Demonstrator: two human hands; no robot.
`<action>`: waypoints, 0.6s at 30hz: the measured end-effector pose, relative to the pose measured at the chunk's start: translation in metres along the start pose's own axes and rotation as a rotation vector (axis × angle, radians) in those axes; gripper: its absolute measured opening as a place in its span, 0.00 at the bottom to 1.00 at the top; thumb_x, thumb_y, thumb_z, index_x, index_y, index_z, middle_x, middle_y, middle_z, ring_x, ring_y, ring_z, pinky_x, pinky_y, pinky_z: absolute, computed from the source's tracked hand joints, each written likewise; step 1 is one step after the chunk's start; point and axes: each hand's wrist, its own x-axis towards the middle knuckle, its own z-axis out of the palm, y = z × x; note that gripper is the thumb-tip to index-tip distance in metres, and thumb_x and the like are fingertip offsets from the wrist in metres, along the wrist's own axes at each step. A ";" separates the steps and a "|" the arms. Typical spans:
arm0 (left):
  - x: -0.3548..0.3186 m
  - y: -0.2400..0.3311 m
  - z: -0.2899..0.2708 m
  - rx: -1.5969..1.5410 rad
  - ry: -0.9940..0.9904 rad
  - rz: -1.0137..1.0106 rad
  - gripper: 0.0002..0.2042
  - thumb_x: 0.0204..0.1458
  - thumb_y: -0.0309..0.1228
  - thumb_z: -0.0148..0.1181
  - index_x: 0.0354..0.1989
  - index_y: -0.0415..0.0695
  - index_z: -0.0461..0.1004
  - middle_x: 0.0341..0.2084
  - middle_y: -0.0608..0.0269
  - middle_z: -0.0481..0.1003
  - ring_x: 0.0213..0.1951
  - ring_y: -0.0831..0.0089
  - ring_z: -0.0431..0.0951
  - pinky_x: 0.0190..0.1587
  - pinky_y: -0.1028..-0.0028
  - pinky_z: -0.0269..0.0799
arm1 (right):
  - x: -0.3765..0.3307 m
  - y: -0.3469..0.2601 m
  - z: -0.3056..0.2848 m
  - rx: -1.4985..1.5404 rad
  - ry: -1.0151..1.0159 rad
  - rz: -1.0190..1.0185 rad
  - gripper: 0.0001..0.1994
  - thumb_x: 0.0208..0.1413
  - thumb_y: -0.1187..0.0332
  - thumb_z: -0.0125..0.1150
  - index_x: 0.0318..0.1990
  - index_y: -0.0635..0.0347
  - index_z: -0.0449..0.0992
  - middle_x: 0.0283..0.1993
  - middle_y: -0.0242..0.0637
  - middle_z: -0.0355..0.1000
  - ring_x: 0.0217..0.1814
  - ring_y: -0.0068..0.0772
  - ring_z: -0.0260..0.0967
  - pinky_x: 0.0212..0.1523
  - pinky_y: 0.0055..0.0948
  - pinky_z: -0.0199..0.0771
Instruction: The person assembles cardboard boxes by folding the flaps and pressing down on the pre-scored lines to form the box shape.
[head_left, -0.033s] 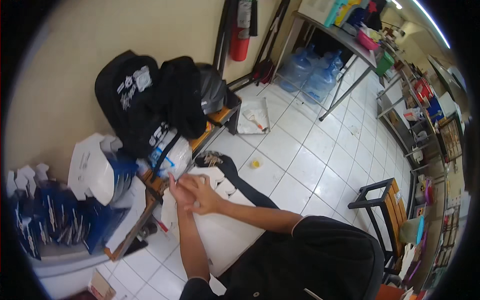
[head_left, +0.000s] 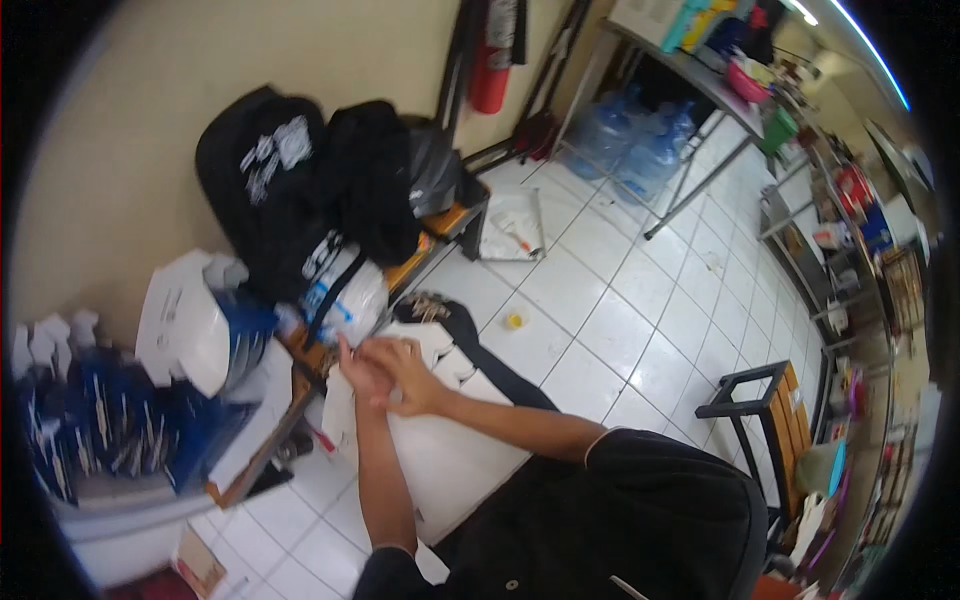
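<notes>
A: Head view first. What are the hands doing?

B: Both meet over a white sheet lying across the person's lap. The left hand and the right hand are pressed close together at the sheet's upper left end, with the right partly covering the left.

A: Are they gripping something?

B: The fingers look curled and narrow, touching white material there, but I cannot tell whether either hand actually pinches it or only rests on it. The fingertips hide each other, and the picture is too soft at that spot.

A: Anything beyond the sheet?

B: A dark strap runs beside it down toward the torso; its lower end is lost behind the right forearm. Just left of the hands is a wooden bench edge, bearing a white box and a white-and-blue bag. Behind those, two black backpacks lean at the wall.

A: And the far left?

B: Blue-and-white packages, stacked, blurred and bent by the lens rim; what they contain cannot be made out. On the tiled floor, a small yellow object is too tiny to identify. Blue water jugs stand under a metal table, its top cut off by the frame.
</notes>
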 end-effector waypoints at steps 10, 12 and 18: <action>-0.102 0.048 -0.034 0.225 -0.121 0.169 0.22 0.69 0.52 0.51 0.27 0.52 0.59 0.15 0.74 0.58 0.16 0.81 0.51 0.19 0.73 0.49 | -0.038 -0.008 -0.085 -0.280 -0.005 0.532 0.33 0.57 0.52 0.69 0.64 0.62 0.68 0.57 0.56 0.66 0.62 0.57 0.64 0.57 0.55 0.66; -0.145 0.033 -0.047 0.826 0.300 0.689 0.14 0.68 0.38 0.59 0.34 0.49 0.62 0.24 0.69 0.63 0.25 0.80 0.59 0.30 0.78 0.57 | -0.092 0.015 -0.093 -0.431 -0.105 0.717 0.35 0.54 0.50 0.71 0.62 0.65 0.69 0.56 0.60 0.67 0.59 0.59 0.64 0.54 0.56 0.66; -0.228 -0.012 -0.105 1.304 0.618 0.281 0.30 0.63 0.37 0.63 0.69 0.36 0.62 0.56 0.43 0.73 0.56 0.56 0.74 0.59 0.62 0.68 | -0.111 -0.042 -0.118 -0.287 -0.107 0.755 0.31 0.54 0.58 0.74 0.59 0.73 0.73 0.46 0.57 0.69 0.48 0.56 0.67 0.50 0.48 0.69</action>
